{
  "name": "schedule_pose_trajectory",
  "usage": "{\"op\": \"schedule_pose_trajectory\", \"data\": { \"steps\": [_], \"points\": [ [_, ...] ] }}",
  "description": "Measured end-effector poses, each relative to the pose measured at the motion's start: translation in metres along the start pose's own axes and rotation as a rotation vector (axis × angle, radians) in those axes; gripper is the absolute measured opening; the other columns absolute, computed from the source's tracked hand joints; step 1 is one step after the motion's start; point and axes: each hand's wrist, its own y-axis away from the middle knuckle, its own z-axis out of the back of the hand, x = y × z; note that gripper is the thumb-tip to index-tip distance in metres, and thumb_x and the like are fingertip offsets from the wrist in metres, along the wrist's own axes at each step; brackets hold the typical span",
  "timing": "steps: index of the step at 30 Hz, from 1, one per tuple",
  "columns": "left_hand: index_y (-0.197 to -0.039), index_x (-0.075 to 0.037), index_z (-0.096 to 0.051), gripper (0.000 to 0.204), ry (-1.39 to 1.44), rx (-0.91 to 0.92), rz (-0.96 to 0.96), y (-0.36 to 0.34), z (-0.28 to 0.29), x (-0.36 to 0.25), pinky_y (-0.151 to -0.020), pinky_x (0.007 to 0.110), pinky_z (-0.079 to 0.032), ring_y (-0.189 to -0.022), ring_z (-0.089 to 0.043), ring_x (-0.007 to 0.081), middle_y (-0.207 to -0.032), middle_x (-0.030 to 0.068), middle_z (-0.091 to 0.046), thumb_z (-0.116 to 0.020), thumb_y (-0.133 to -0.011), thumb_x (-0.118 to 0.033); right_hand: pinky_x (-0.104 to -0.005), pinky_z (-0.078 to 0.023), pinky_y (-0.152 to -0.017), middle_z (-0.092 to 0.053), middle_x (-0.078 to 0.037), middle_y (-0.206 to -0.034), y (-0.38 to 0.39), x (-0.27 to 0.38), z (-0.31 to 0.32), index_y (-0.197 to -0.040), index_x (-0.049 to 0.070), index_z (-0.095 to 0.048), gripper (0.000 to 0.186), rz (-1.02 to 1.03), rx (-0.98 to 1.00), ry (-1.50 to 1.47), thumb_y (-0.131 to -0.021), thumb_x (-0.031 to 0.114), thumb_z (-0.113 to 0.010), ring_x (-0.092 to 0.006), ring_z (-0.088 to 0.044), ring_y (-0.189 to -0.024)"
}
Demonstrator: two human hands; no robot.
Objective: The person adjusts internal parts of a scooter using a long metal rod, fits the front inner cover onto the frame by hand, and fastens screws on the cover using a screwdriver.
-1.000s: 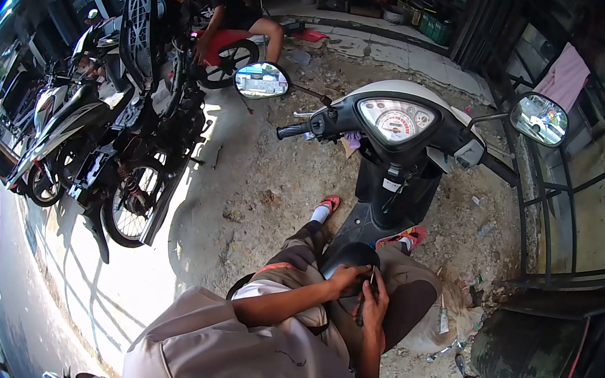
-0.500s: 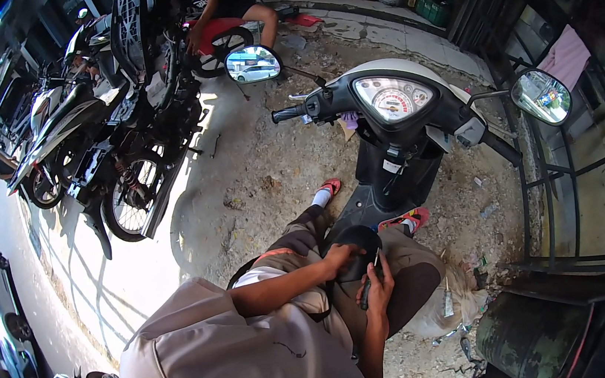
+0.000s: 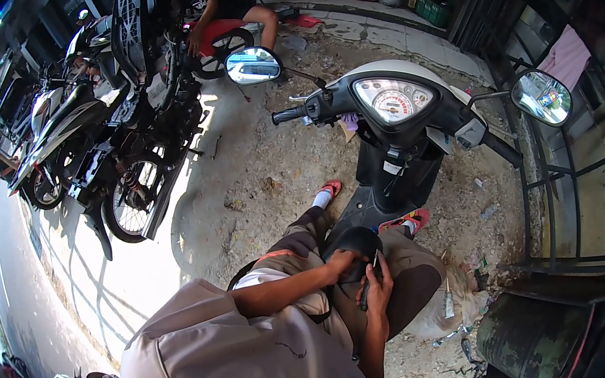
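I sit astride a scooter, with its black seat front (image 3: 353, 238) between my thighs. My left hand (image 3: 342, 262) rests on that seat, its fingers bent together against the black cover. Whatever those fingertips pinch, if anything, is too small to make out. Just right of it, my right hand (image 3: 378, 285) is closed round a dark-handled tool (image 3: 364, 300) with a thin metal tip pointing up beside the seat. Its index finger lies stretched along the tool. The tool's exact kind is not clear.
Ahead stand the scooter's handlebar and dashboard (image 3: 394, 99), with a mirror (image 3: 253, 65) on the left. Parked motorcycles (image 3: 131, 193) fill the left side, near a crouching person (image 3: 211, 13). A metal-framed glass panel (image 3: 585, 179) and a drum (image 3: 521, 339) stand at right.
My left hand has slid slightly right across the seat, its fingers more bent, closer to my right hand. The right hand barely moves. On the road at left, a car has gone from view.
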Motion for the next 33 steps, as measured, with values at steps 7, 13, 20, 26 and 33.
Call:
{"op": "schedule_pose_trajectory", "data": {
  "steps": [7, 13, 20, 26, 33],
  "points": [
    [-0.072, -0.014, -0.064, 0.009, 0.059, 0.029, 0.023, 0.003, -0.001, -0.001, -0.037, 0.024, -0.016, -0.039, -0.025, 0.006, -0.05, -0.0065, -0.032, -0.061, -0.074, -0.023, -0.0256, -0.03, -0.027, -0.045, -0.004, -0.059, -0.002, -0.002, -0.002, -0.129, 0.014, -0.041, 0.044, -0.005, 0.006, 0.007, -0.087, 0.019, -0.052, -0.0125, -0.039, -0.031],
    [-0.075, -0.013, -0.064, 0.011, 0.028, -0.001, 0.043, 0.006, 0.0, 0.0, -0.037, 0.024, -0.016, -0.038, -0.025, 0.006, -0.05, -0.0059, -0.033, -0.058, -0.076, -0.022, -0.0258, -0.03, -0.027, -0.045, -0.004, -0.059, 0.0, -0.005, -0.003, -0.129, 0.014, -0.041, 0.044, -0.007, -0.008, 0.011, -0.086, 0.02, -0.053, -0.0127, -0.039, -0.031],
    [-0.086, -0.01, -0.065, 0.017, 0.084, 0.027, -0.011, 0.007, 0.013, -0.01, -0.036, 0.023, -0.016, -0.037, -0.022, 0.0045, -0.048, -0.0077, -0.03, -0.05, -0.083, -0.017, -0.0258, -0.03, -0.027, -0.045, -0.003, -0.059, -0.007, 0.011, -0.013, -0.128, 0.015, -0.042, 0.045, -0.041, -0.054, -0.117, -0.086, 0.021, -0.054, -0.0126, -0.04, -0.032],
    [-0.098, -0.011, -0.059, 0.021, 0.108, 0.008, -0.033, -0.002, 0.018, -0.034, -0.038, 0.023, -0.015, -0.04, -0.018, 0.0053, -0.052, -0.0077, -0.024, -0.044, -0.086, -0.02, -0.0258, -0.03, -0.027, -0.046, -0.003, -0.061, -0.032, 0.049, -0.028, -0.127, 0.017, -0.043, 0.044, -0.018, -0.047, -0.148, -0.086, 0.022, -0.055, -0.0119, -0.042, -0.033],
    [-0.086, -0.009, -0.062, 0.019, 0.369, 0.071, -0.033, -0.029, 0.056, -0.055, -0.039, 0.021, -0.018, -0.042, -0.023, 0.0054, -0.054, -0.0074, -0.03, -0.047, -0.083, -0.02, -0.026, -0.031, -0.026, -0.047, -0.004, -0.062, -0.059, 0.052, -0.062, -0.129, 0.019, -0.04, 0.044, -0.096, -0.012, -0.002, -0.087, 0.021, -0.052, -0.0125, -0.042, -0.032]
  ]
}}
